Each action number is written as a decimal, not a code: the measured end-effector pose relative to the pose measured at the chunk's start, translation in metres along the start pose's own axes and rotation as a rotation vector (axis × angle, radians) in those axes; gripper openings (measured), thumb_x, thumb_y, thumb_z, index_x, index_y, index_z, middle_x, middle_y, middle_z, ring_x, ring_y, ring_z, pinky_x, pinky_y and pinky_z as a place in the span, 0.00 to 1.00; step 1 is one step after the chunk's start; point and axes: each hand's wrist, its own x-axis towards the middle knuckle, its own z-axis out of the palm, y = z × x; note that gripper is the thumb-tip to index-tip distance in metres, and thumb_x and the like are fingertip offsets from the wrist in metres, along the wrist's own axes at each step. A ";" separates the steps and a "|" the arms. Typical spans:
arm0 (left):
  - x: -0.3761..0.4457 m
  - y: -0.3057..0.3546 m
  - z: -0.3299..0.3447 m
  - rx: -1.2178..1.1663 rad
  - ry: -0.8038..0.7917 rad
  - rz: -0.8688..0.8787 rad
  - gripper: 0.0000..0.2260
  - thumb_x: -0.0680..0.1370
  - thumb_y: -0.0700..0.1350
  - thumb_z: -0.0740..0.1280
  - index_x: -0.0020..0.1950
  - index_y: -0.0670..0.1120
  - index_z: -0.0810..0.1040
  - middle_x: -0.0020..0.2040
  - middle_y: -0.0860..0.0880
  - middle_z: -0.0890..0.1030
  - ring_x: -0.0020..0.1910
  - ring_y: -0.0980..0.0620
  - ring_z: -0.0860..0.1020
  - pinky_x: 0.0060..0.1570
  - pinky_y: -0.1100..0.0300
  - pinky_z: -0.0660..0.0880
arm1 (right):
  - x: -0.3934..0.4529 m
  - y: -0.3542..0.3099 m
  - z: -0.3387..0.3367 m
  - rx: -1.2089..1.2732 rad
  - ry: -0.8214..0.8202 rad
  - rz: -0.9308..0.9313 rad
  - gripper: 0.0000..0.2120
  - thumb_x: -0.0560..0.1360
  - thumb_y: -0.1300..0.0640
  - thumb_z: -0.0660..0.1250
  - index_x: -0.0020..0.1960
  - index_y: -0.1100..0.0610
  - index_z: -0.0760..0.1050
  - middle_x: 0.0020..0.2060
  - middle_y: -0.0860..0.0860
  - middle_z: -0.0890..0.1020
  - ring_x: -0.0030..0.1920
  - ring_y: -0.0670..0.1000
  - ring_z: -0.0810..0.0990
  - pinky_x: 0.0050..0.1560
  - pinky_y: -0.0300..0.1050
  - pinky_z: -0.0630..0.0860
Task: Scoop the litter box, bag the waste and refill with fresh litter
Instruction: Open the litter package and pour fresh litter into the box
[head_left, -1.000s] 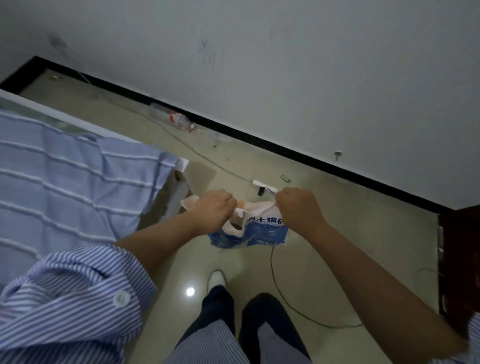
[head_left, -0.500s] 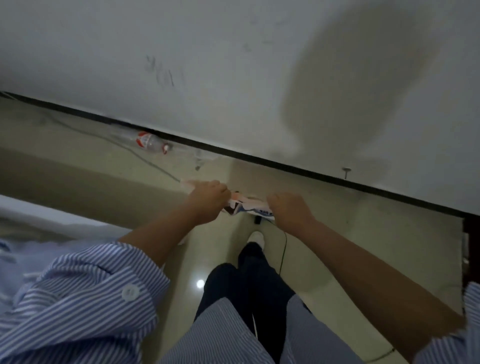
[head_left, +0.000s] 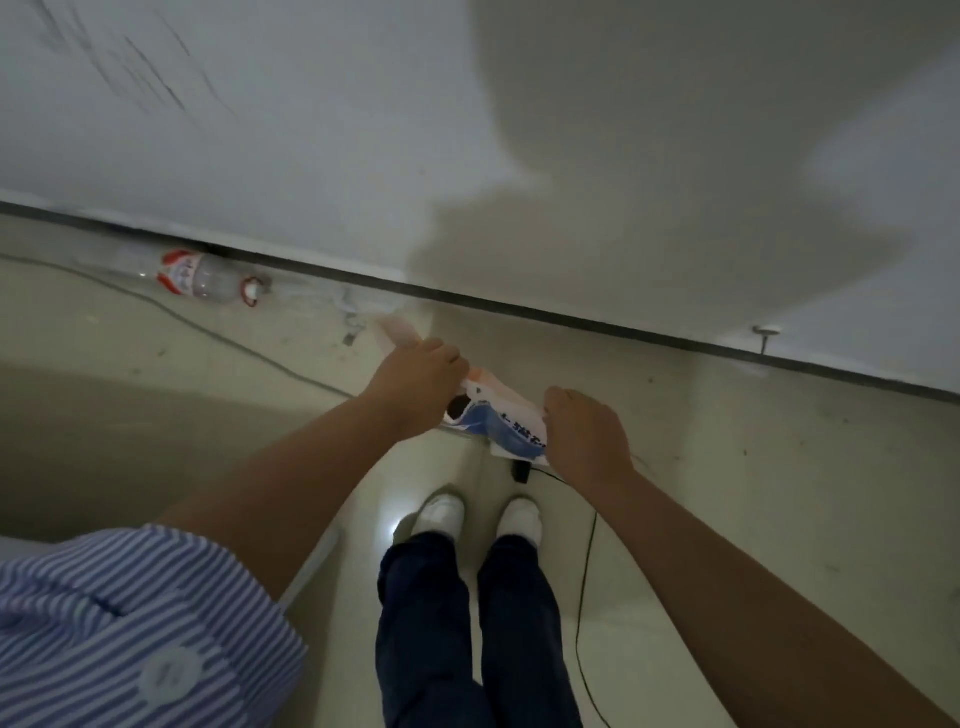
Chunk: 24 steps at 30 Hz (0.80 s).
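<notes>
Left hand (head_left: 415, 382) & right hand (head_left: 584, 436) both gripping top edge of litter bag (head_left: 506, 423), holding it above floor (head_left: 727, 493), plastic bottle (head_left: 200, 278) lying by wall.

Bottle (head_left: 200, 277) lying on its side at upper left, red-and-white label, cap end pointing right, hard against the dark baseboard (head_left: 571, 318). Grey cable (head_left: 208, 330) running along the floor (head_left: 753, 493) from left edge toward centre. Black cord (head_left: 584, 582) trailing down lower centre-right, a small black plug (head_left: 520, 472) sitting at its upper end. White wall (head_left: 363, 130) filling the top half, showing scuff marks at upper left and a broad shadow at right.
</notes>
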 end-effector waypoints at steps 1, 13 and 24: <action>0.010 -0.004 0.001 0.001 0.000 0.000 0.10 0.79 0.42 0.59 0.59 0.44 0.72 0.56 0.48 0.75 0.55 0.50 0.72 0.54 0.60 0.68 | 0.008 0.003 0.001 0.016 -0.014 0.011 0.09 0.66 0.64 0.74 0.42 0.64 0.75 0.36 0.60 0.80 0.35 0.57 0.80 0.32 0.41 0.63; 0.079 0.004 0.006 -0.019 -0.102 -0.278 0.13 0.78 0.38 0.59 0.62 0.43 0.73 0.55 0.45 0.77 0.54 0.47 0.76 0.51 0.56 0.71 | 0.056 0.045 -0.010 -0.097 -0.106 0.075 0.08 0.77 0.62 0.59 0.56 0.59 0.71 0.50 0.55 0.79 0.42 0.52 0.73 0.43 0.42 0.62; 0.057 0.074 -0.014 -0.016 -0.071 -0.199 0.20 0.77 0.41 0.59 0.69 0.45 0.65 0.68 0.47 0.67 0.68 0.47 0.63 0.66 0.56 0.61 | -0.008 0.066 -0.016 0.159 -0.162 0.300 0.18 0.79 0.58 0.56 0.68 0.60 0.64 0.68 0.57 0.66 0.71 0.55 0.60 0.66 0.51 0.63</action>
